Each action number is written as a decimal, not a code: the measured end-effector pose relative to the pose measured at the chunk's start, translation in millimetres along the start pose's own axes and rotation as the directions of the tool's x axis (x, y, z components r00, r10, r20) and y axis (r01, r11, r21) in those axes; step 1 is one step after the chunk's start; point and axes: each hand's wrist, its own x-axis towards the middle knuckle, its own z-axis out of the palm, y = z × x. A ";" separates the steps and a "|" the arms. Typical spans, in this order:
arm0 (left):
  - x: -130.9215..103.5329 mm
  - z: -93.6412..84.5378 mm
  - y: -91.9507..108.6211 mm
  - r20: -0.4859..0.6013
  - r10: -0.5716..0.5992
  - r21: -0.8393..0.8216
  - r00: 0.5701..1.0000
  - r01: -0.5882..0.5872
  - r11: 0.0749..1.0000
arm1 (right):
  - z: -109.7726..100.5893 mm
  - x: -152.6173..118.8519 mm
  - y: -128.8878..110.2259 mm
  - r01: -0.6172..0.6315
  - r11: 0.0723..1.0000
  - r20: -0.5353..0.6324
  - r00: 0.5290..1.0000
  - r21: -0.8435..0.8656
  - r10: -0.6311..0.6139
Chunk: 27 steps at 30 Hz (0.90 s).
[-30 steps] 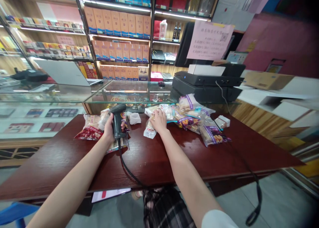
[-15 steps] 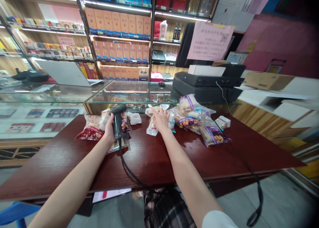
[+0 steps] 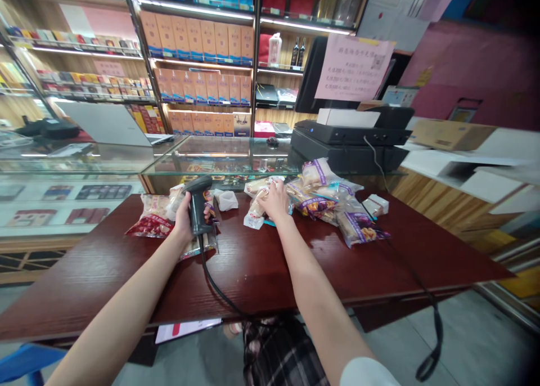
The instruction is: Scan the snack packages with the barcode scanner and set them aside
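My left hand (image 3: 184, 217) is wrapped round a black barcode scanner (image 3: 198, 206), held upright above the table with its cord hanging down. Behind and beneath it lie packaged foods, among them a red-and-clear bag (image 3: 152, 217). My right hand (image 3: 276, 199) rests on a clear and white food packet (image 3: 256, 209) near the middle, its fingers bent around the packet's top. The fingertips are partly hidden, but they appear closed on the wrapper. To the right of this hand is a pile of purple-labelled bread bags (image 3: 316, 197).
The dark red table (image 3: 244, 279) spans the front. A white crumpled wrapper (image 3: 226, 200) and a small white packet (image 3: 375, 206) lie on it. Behind stand a glass counter (image 3: 202, 149), a laptop (image 3: 109, 124) and a black cash register (image 3: 346, 138). The scanner cord (image 3: 219, 290) crosses the table edge.
My right hand's fingers have drawn in from a spread pose and bent over the packet. The left hand keeps the scanner in nearly the same place.
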 end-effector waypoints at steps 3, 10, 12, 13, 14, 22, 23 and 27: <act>0.2 -0.2 0.1 0.005 0.008 0.001 1.000 -0.008 1.000 | 3.6 -1.2 3.8 -0.007 1.000 0.032 0.999 0.000 0.007; -0.1 -2.0 0.1 -0.001 -0.006 0.004 1.000 0.006 1.000 | 15.7 4.0 9.9 -0.054 0.998 0.027 0.998 0.010 0.054; -0.7 -1.2 0.4 0.005 0.004 0.005 1.000 -0.004 1.000 | 20.9 5.6 10.8 -0.088 0.996 0.021 0.996 0.003 0.088; -1.0 -0.5 0.6 0.007 0.008 0.002 1.000 -0.008 1.000 | 23.1 5.6 11.1 -0.097 0.995 0.017 0.995 0.004 0.097; -1.2 0.2 0.8 0.008 0.010 0.000 1.000 -0.010 1.000 | 24.5 5.2 11.3 -0.100 0.995 0.006 0.995 0.009 0.100; 0.5 2.0 -0.4 -0.024 0.008 0.007 1.000 -0.008 1.000 | 0.0 -6.9 -16.6 0.139 0.983 -0.190 0.975 0.117 -0.116; 0.5 1.7 -0.5 -0.023 0.007 0.004 1.000 -0.007 1.000 | -0.2 -9.5 -24.5 0.197 0.967 -0.175 0.970 0.161 -0.169; -0.4 0.7 0.2 -0.020 -0.006 -0.010 1.000 0.006 1.000 | 19.5 -24.8 -49.8 0.439 0.855 0.059 0.880 0.277 -0.471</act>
